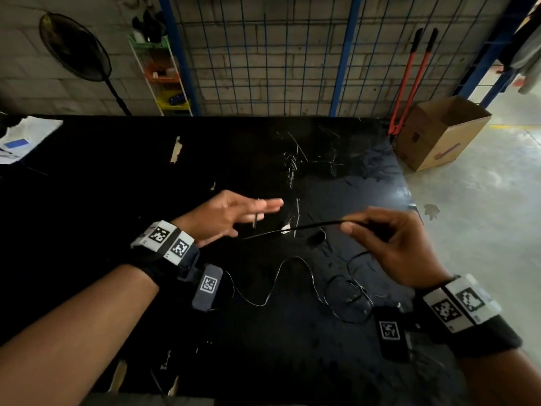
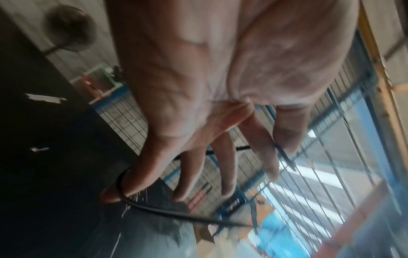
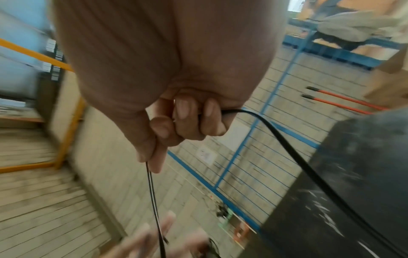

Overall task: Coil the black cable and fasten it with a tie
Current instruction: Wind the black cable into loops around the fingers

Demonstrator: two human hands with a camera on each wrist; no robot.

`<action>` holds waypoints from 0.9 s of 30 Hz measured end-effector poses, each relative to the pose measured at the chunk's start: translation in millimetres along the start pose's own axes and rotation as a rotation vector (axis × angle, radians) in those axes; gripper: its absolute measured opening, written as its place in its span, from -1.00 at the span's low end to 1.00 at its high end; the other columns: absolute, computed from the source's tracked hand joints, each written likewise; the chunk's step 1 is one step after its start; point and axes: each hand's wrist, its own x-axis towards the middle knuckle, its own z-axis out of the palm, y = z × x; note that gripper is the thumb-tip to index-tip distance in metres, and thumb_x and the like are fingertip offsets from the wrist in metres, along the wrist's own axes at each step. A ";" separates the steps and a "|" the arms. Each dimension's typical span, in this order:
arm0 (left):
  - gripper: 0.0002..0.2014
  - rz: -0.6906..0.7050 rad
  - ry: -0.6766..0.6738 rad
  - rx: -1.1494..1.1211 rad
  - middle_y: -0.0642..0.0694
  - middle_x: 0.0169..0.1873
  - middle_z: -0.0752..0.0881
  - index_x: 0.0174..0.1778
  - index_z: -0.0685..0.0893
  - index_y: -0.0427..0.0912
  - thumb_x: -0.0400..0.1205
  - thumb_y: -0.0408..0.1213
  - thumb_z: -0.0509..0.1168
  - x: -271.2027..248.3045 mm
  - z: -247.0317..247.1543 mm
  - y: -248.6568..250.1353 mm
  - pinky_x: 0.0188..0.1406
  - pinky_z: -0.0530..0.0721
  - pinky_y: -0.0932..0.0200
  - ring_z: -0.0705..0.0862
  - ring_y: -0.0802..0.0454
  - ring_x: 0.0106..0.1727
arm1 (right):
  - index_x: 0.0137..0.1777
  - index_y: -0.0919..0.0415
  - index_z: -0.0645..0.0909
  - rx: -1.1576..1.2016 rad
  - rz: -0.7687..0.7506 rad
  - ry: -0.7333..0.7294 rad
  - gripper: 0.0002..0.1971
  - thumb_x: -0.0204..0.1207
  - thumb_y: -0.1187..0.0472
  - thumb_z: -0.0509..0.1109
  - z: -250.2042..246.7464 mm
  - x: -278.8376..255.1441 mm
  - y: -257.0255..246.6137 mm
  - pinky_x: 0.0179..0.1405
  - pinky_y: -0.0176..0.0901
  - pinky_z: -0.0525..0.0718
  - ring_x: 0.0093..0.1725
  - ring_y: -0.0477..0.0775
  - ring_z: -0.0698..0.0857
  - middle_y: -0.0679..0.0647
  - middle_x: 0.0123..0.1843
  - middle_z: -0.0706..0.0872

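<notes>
Both hands [image 1: 225,215] [image 1: 392,244] hold black cable [image 1: 310,227], left perhaps loosely.

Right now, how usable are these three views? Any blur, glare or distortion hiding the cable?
Head view: wide-angle bend at the edges, glare patch on the dark table, so the black cable reads only as thin glints; left hand slightly smeared. Left wrist view: heavy motion blur, background streaked. Right wrist view: right hand and cable fairly sharp, edges blurred.
</notes>
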 end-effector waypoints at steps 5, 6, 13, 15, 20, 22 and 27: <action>-0.62 -0.053 -0.232 0.095 0.21 0.53 0.68 0.51 0.71 0.05 0.83 0.00 0.19 1.7 39.6 5.4 0.44 0.43 -0.11 0.54 0.16 0.64 | 0.09 0.25 0.87 -0.135 -0.166 0.031 -0.86 0.59 0.27 0.56 -3.7 44.6 -23.1 0.09 -0.23 0.82 0.01 -0.12 0.90 -0.02 0.01 0.92; -0.61 -0.056 -0.268 0.083 0.20 0.54 0.68 0.51 0.71 0.10 0.82 0.06 0.19 0.7 44.2 4.8 0.47 0.38 -0.32 0.50 0.02 0.69 | 0.10 0.27 0.87 -0.139 -0.180 0.033 -0.86 0.59 0.28 0.57 -4.8 51.5 -24.9 0.13 -0.24 0.81 0.04 -0.15 0.89 -0.03 0.03 0.92; -0.55 0.002 -0.467 -0.068 0.04 0.58 0.66 0.51 0.69 0.09 0.73 0.10 0.22 -14.0 52.3 6.3 0.59 0.16 -0.77 0.56 -0.15 0.67 | 0.13 0.25 0.88 -0.068 -0.167 0.039 -0.82 0.54 0.29 0.62 4.4 69.2 -16.4 0.06 -0.18 0.81 -0.03 -0.01 0.90 0.06 -0.03 0.93; -0.56 0.089 -0.545 -0.292 -0.20 0.65 0.56 0.51 0.69 0.04 0.74 0.06 0.27 -23.2 52.3 9.9 0.58 0.06 -0.81 0.50 -0.37 0.68 | 0.11 0.24 0.88 0.001 -0.113 0.074 -0.81 0.51 0.28 0.63 8.1 68.7 -7.2 -0.04 -0.04 0.84 -0.10 0.21 0.90 0.09 -0.06 0.94; -0.60 0.360 -0.594 -0.726 -0.27 0.77 0.21 0.54 0.66 0.04 0.78 -0.01 0.26 -32.2 39.8 31.5 0.48 -0.12 -0.89 0.11 -0.64 0.76 | 0.07 0.29 0.89 0.281 0.035 -0.002 -0.84 0.58 0.26 0.53 42.4 45.1 11.8 -0.37 -0.04 0.75 -0.45 0.21 0.74 0.18 -0.28 0.90; -0.60 0.461 -0.543 -0.835 -0.22 0.79 0.15 0.56 0.63 0.05 0.80 -0.01 0.22 -28.4 34.3 37.9 0.44 -0.13 -0.93 0.03 -0.61 0.78 | 0.04 0.36 0.89 0.376 0.104 -0.004 -0.80 0.60 0.25 0.49 60.3 33.0 15.5 -0.31 -0.24 0.70 -0.42 0.00 0.69 0.25 -0.41 0.81; -0.59 0.598 -0.280 -0.985 -0.16 0.77 0.25 0.53 0.61 0.14 0.77 0.03 0.16 -16.4 17.5 41.1 0.40 -0.08 -0.99 0.04 -0.61 0.80 | 0.18 0.31 0.87 0.447 0.215 0.037 -0.77 0.64 0.26 0.46 88.9 5.2 16.3 -0.41 -0.41 0.52 -0.54 -0.11 0.50 0.26 -0.51 0.69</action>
